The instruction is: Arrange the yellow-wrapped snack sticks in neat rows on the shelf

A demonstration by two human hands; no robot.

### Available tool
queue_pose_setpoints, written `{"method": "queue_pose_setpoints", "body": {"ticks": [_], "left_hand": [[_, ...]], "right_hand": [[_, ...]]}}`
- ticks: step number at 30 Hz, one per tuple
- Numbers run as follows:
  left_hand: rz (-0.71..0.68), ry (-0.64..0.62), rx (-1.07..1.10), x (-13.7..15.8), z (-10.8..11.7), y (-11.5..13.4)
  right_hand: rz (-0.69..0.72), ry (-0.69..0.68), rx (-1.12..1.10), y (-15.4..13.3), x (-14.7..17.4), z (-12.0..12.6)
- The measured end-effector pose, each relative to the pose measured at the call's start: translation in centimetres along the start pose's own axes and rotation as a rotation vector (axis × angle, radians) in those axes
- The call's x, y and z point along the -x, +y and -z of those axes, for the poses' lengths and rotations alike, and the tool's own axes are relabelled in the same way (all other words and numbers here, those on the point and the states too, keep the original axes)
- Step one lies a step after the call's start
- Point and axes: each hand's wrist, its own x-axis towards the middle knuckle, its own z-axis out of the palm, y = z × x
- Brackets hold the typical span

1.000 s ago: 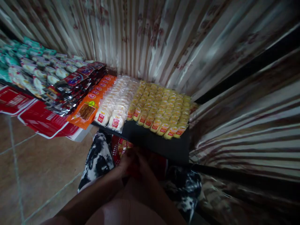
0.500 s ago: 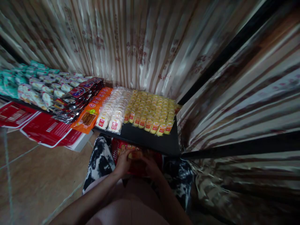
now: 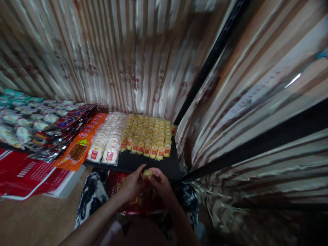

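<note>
Between my two hands, over my lap, is a small yellow wrapped cake [image 3: 147,173]. My right hand [image 3: 161,182] grips it from the right, thumb against its near side. My left hand [image 3: 133,184] closes on it from the left with bent fingers; part of the grip is hidden in shadow. Below them a red printed package [image 3: 112,178] lies across my lap, with yellowish shapes showing dimly on it. Ahead, on a black shelf [image 3: 151,165], tight rows of similar yellow wrapped cakes [image 3: 147,136] stand with red labels facing me.
White wrapped cakes [image 3: 110,153], an orange snack bag [image 3: 78,150], dark shiny packets [image 3: 58,133] and white-and-teal packets [image 3: 23,112] line the shelf leftward. Red cartons or bags [image 3: 38,174] stand below. Striped curtain [image 3: 115,51] and black poles [image 3: 210,65] enclose the back and right.
My hands have risen from the red package toward the shelf's front edge, bringing the yellow cake into clearer view. The whole scene has shifted left and down as my head turned.
</note>
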Motion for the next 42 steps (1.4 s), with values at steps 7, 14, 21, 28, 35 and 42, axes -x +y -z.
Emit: {"method": "queue_pose_setpoints", "body": {"ticks": [7,14,21,28,35,42], "left_hand": [[-0.201,-0.005,0.077,-5.2,0.0,3.9],[-0.236,0.056,0.045,-11.5,0.5,8.8],[-0.349,0.109,-0.06,-17.2,0.2,13.8],[-0.452,0.165,-0.266,-22.7,-0.6,16.2],[-0.395,0.196,-0.428,-25.8,-1.6,15.0],[-0.457,0.177,-0.589,-27.4,-2.5,14.0]], "right_hand": [[0.133,0.252,-0.06,-1.3,-1.4,1.7],[0.209,0.582,0.148,-1.6,-3.7,3.4],[0.303,0.763,0.263,-3.4,-7.5,5.4],[0.415,0.901,0.3,-3.6,-12.3,8.0],[0.356,0.875,0.288,-2.3,-14.5,9.5],[0.274,0.781,0.344,-1.6,-15.5,10.2]]}}
